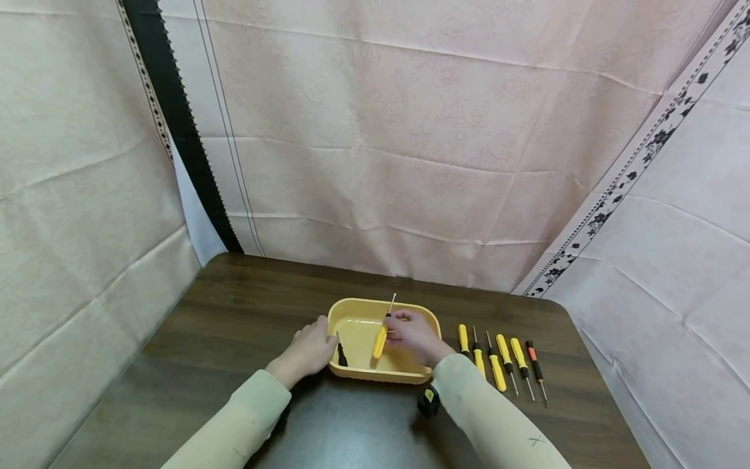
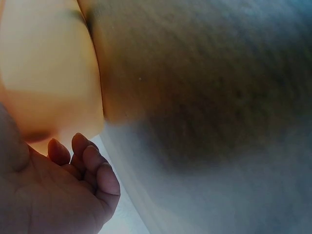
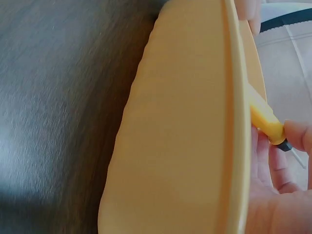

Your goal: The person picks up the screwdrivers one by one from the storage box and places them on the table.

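Observation:
A yellow plastic basin (image 1: 383, 376) stands on the table. My left hand (image 1: 312, 345) grips its left rim; in the left wrist view the fingers (image 2: 92, 161) curl beside the basin's wall (image 2: 53, 63). Over the basin, my right hand (image 1: 413, 333) pinches a yellow-handled screwdriver (image 1: 380, 341) near its black collar, the metal shaft pointing up and away. The right wrist view shows that screwdriver (image 3: 265, 117) between thumb and fingers, its handle partly hidden by the basin's rim. Inside the basin, close to my left hand, lies a small black-handled screwdriver (image 1: 342, 355).
Right of the basin, several yellow-handled screwdrivers (image 1: 497, 372) lie in a row, some turned opposite ways. A red-and-black screwdriver (image 1: 532, 355) ends the row. My right forearm partly covers the nearest ones. Behind the brown table (image 1: 263, 286) hangs a pale cloth (image 1: 375, 163).

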{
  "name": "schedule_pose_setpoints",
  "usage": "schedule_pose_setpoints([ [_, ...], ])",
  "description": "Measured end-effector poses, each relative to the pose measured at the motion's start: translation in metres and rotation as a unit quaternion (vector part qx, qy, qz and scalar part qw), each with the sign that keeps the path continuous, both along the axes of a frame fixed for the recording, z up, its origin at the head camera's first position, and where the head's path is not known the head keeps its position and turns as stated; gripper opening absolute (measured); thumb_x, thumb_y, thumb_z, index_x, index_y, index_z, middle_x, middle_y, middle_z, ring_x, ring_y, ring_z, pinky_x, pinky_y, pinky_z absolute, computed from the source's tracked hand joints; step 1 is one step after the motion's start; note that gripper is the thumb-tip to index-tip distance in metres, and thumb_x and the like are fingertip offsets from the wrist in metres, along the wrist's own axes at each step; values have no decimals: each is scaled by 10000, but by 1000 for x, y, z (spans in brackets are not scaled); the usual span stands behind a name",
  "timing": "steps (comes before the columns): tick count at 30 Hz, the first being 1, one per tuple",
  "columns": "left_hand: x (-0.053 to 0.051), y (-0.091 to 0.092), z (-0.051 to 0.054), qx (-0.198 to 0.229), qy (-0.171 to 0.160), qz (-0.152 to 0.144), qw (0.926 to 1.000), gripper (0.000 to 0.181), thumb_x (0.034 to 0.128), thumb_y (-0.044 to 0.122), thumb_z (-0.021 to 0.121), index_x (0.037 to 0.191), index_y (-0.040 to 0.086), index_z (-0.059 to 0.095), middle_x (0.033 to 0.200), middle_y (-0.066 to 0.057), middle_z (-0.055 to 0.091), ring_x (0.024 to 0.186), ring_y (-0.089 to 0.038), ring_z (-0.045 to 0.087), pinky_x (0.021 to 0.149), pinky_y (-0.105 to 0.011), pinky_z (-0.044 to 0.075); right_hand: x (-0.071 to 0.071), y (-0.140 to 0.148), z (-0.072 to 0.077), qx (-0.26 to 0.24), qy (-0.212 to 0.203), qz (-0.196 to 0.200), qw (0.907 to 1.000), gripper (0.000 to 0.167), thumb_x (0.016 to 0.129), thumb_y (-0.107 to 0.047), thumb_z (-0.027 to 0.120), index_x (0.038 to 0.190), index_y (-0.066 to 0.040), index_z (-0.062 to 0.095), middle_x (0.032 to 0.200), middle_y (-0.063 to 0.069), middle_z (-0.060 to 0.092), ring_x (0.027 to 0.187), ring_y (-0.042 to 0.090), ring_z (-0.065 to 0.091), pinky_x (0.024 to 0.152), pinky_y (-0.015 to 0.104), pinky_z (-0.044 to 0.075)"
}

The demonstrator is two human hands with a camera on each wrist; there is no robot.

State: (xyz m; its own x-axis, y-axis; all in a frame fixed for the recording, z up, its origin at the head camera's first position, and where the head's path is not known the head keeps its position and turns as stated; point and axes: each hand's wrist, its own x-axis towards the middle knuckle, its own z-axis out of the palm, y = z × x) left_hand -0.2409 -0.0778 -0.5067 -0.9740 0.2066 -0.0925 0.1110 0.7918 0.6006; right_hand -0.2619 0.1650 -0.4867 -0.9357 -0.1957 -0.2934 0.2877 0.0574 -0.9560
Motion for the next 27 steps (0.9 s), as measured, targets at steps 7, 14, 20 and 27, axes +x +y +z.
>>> schedule_pose_setpoints([
  [7, 0, -1, 0, -4, -11, -13, 10000, 365, 983, 235, 437, 1231, -31, 460, 796, -48, 505, 752, -223, 494, 770, -425, 363, -1, 13, 1, 273, 81, 63, 9996, 288, 939, -180, 637, 1090, 61, 596, 1022, 158, 632, 808, 232, 656, 765, 380, 541],
  [14, 0, 0, -1, -11, -43, 13, 10000, 368, 988, 248, 432, 1233, -26, 462, 797, -45, 508, 757, -224, 494, 781, -421, 360, -2, 22, 0, 415, -4, 148, 9990, 390, 920, -260, 668, 1141, 55, 603, 1037, 146, 623, 822, 231, 649, 794, 402, 534],
  [20, 1, -1, -1, -5, -37, 31, 10000, 374, 988, 251, 425, 1236, -26, 459, 797, -43, 507, 753, -216, 494, 778, -418, 359, -1, 26, 0, 368, -13, 27, 9993, 364, 893, -280, 700, 1065, 23, 596, 1008, 123, 608, 814, 220, 636, 785, 400, 536],
  [27, -1, -1, -4, 12, -23, 53, 10000, 352, 983, 248, 433, 1215, -14, 465, 789, -47, 506, 733, -214, 492, 751, -408, 364, 0, 27, 4, 285, -8, -45, 9996, 372, 871, -292, 724, 1047, 10, 597, 1008, 119, 607, 818, 202, 624, 774, 389, 536],
])
